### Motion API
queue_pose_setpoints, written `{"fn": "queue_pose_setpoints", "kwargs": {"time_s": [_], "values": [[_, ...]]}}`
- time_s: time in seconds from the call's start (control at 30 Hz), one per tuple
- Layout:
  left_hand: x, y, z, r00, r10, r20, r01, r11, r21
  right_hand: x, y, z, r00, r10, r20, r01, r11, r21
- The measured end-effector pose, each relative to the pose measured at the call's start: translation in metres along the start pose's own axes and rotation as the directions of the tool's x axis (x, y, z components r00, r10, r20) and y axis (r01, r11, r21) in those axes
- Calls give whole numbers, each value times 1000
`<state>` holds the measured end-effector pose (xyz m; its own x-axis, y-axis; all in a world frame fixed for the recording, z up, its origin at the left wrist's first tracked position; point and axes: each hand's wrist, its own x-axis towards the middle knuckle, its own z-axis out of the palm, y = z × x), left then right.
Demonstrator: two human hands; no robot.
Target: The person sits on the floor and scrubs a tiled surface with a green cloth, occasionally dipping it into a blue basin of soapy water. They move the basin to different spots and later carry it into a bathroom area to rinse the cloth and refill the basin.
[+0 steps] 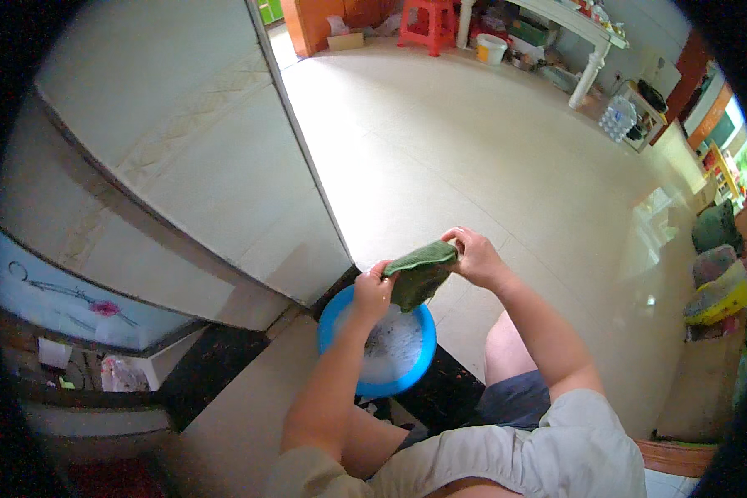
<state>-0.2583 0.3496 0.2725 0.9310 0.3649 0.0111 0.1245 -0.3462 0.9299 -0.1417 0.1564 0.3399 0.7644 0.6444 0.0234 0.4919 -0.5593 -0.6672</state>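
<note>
A wet-looking green cloth [420, 277] is stretched between my two hands, its ribbed upper edge folded over. My left hand [374, 292] pinches the cloth's left end between thumb and fingers. At the other end, my right hand [471, 257] grips the upper right corner. Below the cloth stands a blue plastic basin [428, 355] holding foamy water [395, 342] with dark specks. The cloth's lower edge hangs over the basin's far rim. Suds or water glisten on my fingers.
A tiled wall corner [311, 274] rises close behind the basin's left side. Farther off are a red plastic stool [427, 28], a white-legged table [588, 75] and a white bucket [490, 50]. Several fabric items, one yellow [725, 295], lie at the right.
</note>
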Motion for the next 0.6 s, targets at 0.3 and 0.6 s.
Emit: {"fn": "queue_pose_setpoints", "kwargs": {"time_s": [0.3,0.6], "values": [[28,-9,37,802,-179,569,556,572,-604,-1,39,50,985,157,75,-173,832,528],[57,-22,91,827,-136,546,503,614,-609,-27,135,33,960,261,106,-242,568,787]]}}
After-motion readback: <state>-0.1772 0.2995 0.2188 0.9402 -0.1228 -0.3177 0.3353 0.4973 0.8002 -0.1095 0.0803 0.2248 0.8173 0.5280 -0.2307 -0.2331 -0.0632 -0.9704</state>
